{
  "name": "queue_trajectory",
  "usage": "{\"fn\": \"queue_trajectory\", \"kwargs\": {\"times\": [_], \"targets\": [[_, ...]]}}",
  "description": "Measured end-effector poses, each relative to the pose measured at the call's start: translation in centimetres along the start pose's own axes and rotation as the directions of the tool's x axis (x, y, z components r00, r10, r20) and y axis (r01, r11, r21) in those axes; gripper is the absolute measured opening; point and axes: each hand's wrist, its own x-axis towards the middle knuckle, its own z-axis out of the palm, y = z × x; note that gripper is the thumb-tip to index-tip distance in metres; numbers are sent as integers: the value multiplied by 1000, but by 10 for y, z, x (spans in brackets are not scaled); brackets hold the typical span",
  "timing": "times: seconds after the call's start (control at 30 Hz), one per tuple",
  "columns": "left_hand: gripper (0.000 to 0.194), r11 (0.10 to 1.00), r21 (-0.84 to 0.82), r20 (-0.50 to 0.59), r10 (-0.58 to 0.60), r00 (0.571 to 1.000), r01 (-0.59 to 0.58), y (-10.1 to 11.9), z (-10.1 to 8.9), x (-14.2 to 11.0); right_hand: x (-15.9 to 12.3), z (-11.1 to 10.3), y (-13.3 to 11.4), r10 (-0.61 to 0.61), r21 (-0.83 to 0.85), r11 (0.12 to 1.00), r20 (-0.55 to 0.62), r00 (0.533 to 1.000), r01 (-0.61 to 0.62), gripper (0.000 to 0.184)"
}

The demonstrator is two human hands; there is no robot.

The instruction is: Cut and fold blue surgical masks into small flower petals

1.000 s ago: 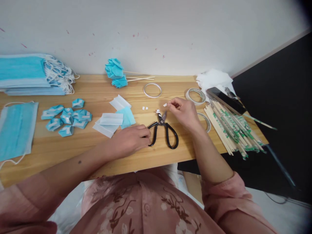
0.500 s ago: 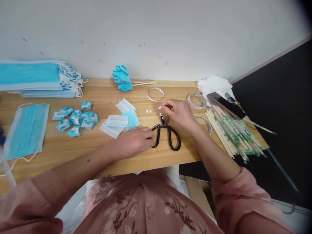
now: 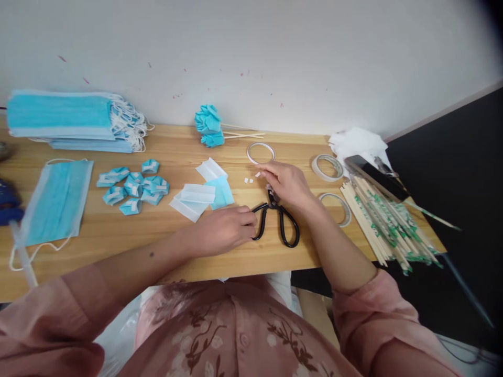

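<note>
Black-handled scissors (image 3: 288, 230) lie on the wooden table with their blades pointing away from me, partly behind my right wrist. My left hand (image 3: 223, 230) rests on the table, its fingers curled round the left handle loop. Thumb and index finger of my right hand (image 3: 286, 182) pinch together above the blades, with a small white tape piece (image 3: 258, 174) at their tips. Two similar white bits (image 3: 248, 180) lie just to the left. Cut pieces of blue and white mask fabric (image 3: 198, 193) lie beyond my left hand.
Folded blue loops (image 3: 133, 184) and a flat mask (image 3: 57, 201) lie left, below a mask stack (image 3: 58, 112). Blue paper-like flowers (image 3: 208, 119) on sticks lie at the back. Tape rolls (image 3: 327, 167), wrapped chopsticks (image 3: 387, 220) and a phone (image 3: 377, 178) are right.
The view has swung left, so everything sits further right. My right hand has shifted left over the table, bringing its tape piece beside the two white bits. My left hand stays at the scissors.
</note>
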Motion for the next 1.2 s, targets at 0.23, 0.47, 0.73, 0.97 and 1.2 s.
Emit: {"fn": "queue_trajectory", "kwargs": {"times": [0.23, 0.47, 0.73, 0.97, 1.2], "targets": [[27, 1000, -8, 1, 5, 1000, -5, 0, -1, 1, 0, -3, 6, 70, 59, 996, -62, 996, -67, 32], [27, 1000, -14, -3, -3, 1000, 3, 1, -2, 2, 1, 0, 3, -23, -216, 976, -169, 985, -14, 20], [27, 1000, -14, -22, 10, 1000, -11, -1, 1, 1, 1, 12, 4, -69, -247, 968, -123, 990, 37, 21], [26, 999, -34, -30, 15, 999, -16, -3, 5, 0, 1, 11, 1, -66, -162, 985, -46, 997, 57, 16], [19, 996, -81, 1, -23, 1000, 23, -2, 4, -1, 0, 8, 3, -80, -121, 989, 36, 996, 84, 21]]}}
